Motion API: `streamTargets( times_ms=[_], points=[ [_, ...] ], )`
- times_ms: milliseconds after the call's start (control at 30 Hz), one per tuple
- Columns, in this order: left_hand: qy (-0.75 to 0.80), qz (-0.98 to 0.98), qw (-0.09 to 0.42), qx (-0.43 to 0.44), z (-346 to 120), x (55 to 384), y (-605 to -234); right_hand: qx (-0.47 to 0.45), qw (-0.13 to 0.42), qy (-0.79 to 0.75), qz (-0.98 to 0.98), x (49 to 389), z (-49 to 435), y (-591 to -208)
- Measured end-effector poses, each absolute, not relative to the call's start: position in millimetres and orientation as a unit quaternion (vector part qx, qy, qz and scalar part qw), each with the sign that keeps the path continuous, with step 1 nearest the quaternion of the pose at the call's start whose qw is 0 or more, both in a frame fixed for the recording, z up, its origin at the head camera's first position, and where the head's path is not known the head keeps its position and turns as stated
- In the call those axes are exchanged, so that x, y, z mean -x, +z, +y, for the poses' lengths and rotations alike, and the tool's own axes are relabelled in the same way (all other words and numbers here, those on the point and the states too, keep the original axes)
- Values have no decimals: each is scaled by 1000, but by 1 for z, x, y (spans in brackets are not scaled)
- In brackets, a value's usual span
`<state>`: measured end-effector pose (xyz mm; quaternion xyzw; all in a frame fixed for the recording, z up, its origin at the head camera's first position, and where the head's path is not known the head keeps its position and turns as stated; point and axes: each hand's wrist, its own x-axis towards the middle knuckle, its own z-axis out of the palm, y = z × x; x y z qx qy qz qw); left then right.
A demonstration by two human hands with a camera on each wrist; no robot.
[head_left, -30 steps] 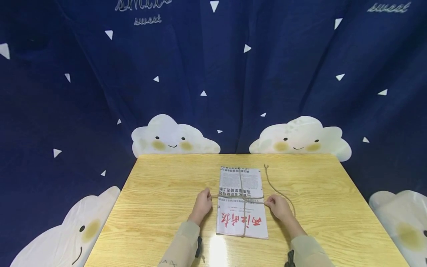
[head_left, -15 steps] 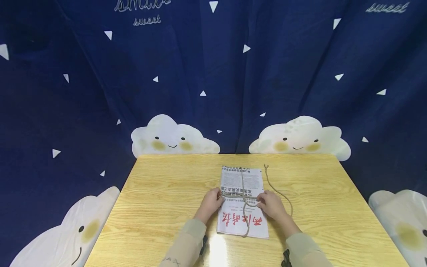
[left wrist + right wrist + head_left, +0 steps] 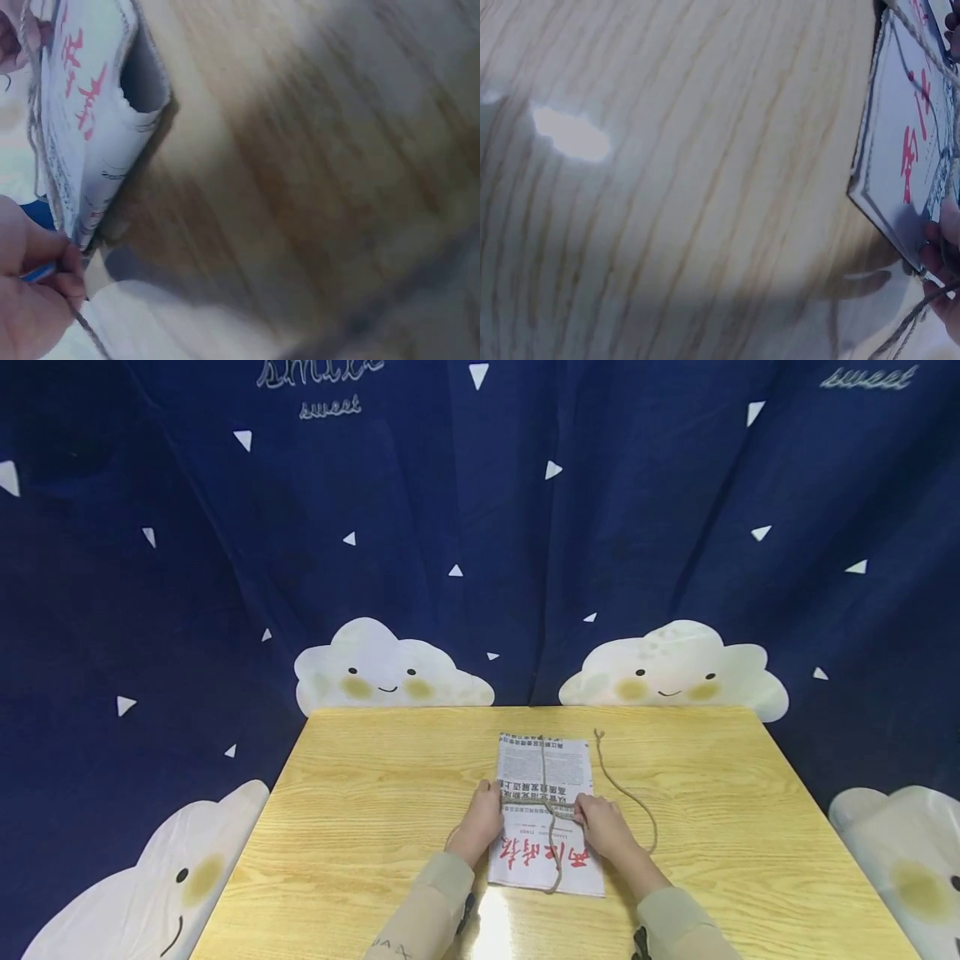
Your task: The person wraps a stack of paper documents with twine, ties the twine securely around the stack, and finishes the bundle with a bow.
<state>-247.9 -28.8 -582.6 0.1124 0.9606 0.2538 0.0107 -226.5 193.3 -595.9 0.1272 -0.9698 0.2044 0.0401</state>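
Observation:
A folded stack of newspapers (image 3: pixel 536 852) with red headline characters lies on the table, and a thin brown rope (image 3: pixel 553 843) crosses over it lengthwise and sideways. At the left edge, my left hand (image 3: pixel 480 822) grips the rope's sideways strand; a rope tail trails from its fingers in the left wrist view (image 3: pixel 90 334). My right hand (image 3: pixel 606 828) pinches the rope over the right part of the stack, and the right wrist view shows a rope length (image 3: pixel 915 315) running out past its fingers. The strands meet near the middle of the stack. Both palms are mostly hidden.
A loose rope tail (image 3: pixel 626 789) with a knotted end curves over the wooden table (image 3: pixel 720 827) right of the stack. Behind the table hangs a dark blue curtain (image 3: pixel 420 510) with white clouds and triangles.
Both hands have moved inward from beyond the stack's sides to its edges, still holding the rope. The sideways strands slackened, and the lengthwise strand now bends near the front.

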Motion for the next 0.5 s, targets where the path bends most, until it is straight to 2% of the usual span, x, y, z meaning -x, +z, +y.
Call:
streamTargets(
  times_ms=[233,500],
  points=[
    [288,947,-37,-137,-33,245,-588,-110,23,237,-965,228,201,-595],
    [318,935,-49,-145,-35,245,-593,-72,-2,277,-958,235,215,-591]
  ],
)
